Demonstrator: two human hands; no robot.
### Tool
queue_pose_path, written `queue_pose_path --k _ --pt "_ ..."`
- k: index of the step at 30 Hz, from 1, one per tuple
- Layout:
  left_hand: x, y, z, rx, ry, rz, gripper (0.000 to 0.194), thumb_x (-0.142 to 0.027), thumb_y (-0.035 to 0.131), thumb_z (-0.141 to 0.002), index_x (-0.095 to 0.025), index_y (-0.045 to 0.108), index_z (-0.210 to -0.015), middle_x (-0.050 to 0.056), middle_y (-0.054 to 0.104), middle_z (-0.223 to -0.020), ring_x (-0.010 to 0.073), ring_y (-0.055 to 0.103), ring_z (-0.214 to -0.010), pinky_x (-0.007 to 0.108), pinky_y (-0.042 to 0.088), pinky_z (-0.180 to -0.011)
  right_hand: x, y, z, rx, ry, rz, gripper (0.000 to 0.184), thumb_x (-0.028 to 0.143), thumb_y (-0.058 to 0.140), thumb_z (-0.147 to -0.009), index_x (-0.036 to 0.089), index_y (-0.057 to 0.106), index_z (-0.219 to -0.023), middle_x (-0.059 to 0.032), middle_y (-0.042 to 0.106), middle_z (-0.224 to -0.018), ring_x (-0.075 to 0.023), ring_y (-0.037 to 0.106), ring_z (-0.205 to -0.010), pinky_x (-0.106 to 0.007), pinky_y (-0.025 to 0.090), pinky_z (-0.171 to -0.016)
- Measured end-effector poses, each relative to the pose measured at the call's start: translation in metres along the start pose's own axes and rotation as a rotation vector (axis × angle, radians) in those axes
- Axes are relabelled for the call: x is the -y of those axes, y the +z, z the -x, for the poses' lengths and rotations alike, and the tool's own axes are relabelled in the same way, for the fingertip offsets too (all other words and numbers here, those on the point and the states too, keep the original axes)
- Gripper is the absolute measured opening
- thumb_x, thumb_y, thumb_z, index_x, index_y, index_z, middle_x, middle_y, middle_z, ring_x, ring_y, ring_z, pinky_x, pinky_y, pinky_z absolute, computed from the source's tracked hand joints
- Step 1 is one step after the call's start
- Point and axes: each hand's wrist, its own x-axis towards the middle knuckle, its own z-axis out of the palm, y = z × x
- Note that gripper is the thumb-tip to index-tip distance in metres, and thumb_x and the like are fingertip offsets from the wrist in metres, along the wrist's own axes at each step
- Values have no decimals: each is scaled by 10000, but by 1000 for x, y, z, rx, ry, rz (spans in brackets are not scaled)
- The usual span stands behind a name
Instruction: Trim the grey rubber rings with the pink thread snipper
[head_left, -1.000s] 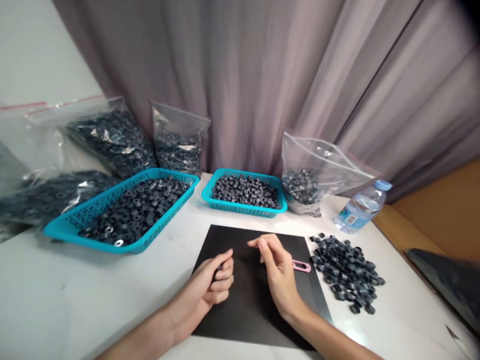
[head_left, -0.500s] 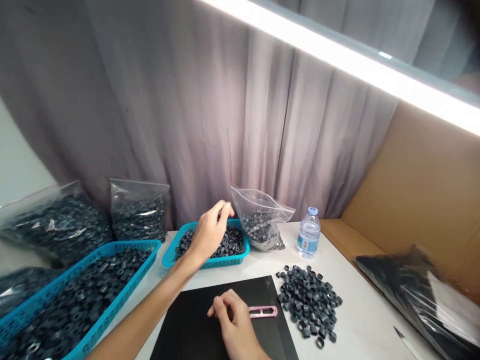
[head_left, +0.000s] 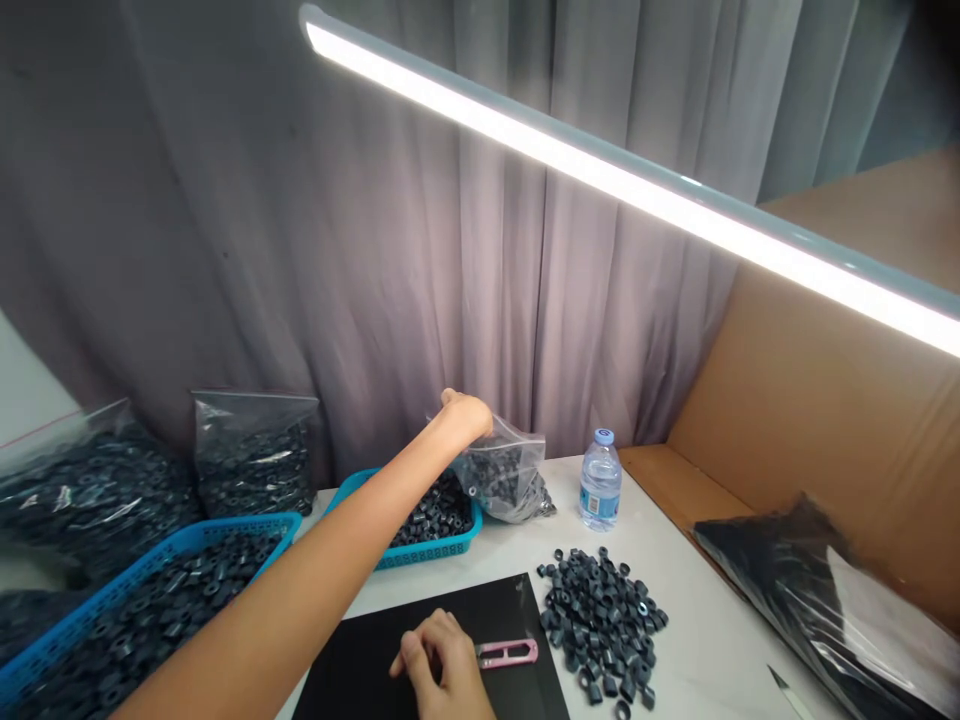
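My left hand [head_left: 466, 418] reaches out to the mouth of a clear zip bag [head_left: 510, 478] holding dark ring-like pieces. Its fingers are mostly hidden behind the hand, so I cannot see whether they grip anything. Low over a black mat [head_left: 375, 655], my right hand [head_left: 444, 665] rests with its fingers curled together; what they hold, if anything, is hidden. Just right of that hand lies a pink-handled cutter [head_left: 510, 653]. A loose pile of small dark rings [head_left: 604, 625] spreads on the white table beside the mat. Under my left forearm, a blue basket [head_left: 431, 550] contains more dark pieces.
A larger blue basket [head_left: 281, 535] of dark pieces stands at the left, before filled bags [head_left: 255, 450]. A water bottle [head_left: 601, 485] stands behind the pile. At right are a pointed blade [head_left: 784, 685], a black plastic package [head_left: 780, 570] and cardboard [head_left: 817, 430]. A lamp [head_left: 600, 170] hangs above.
My left hand has moved from above the small basket to the zip bag's mouth, and the bag's top sits lower. My right hand stays curled on the mat. The view has tilted slightly.
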Motion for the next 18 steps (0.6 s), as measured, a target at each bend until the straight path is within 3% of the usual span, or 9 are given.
queue_pose_path --k 3,8,12,15,18 --pt "-5 0 -1 165 -46 -21 338 -339 605 -946 -185 595 -1247 95 618 -1268 237 640 -1059 446 552 -890 4 -4 0 29 42 0 488 479 388 -1024 208 654 -717 -16 559 -720 -182 574 -755 -346 428 -870" --pt "-7 14 9 288 49 24 332 -339 605 -945 -191 599 -1243 93 616 -1272 240 637 -1067 442 552 -890 7 -7 2 60 60 -23 507 518 380 -1018 206 665 -738 -31 567 -743 -192 554 -768 -319 409 -757" --pt "4 19 12 385 108 68 341 -340 603 -946 -182 594 -1248 97 617 -1269 241 639 -1060 448 554 -885 11 -11 3 84 70 -53 511 544 389 -1010 205 678 -760 -37 578 -764 -198 552 -792 -317 404 -747" --pt "12 22 9 399 99 113 338 -341 606 -944 -184 600 -1243 92 618 -1267 244 639 -1060 442 555 -882 17 -16 3 166 75 -58 503 543 414 -1005 208 689 -749 -32 582 -772 -194 556 -805 -312 403 -750" --pt "14 25 6 301 113 179 343 -339 606 -944 -183 594 -1249 96 617 -1268 242 640 -1059 445 556 -881 21 -20 2 196 67 -52 491 528 420 -1009 210 696 -759 -26 586 -775 -187 554 -805 -318 405 -784"
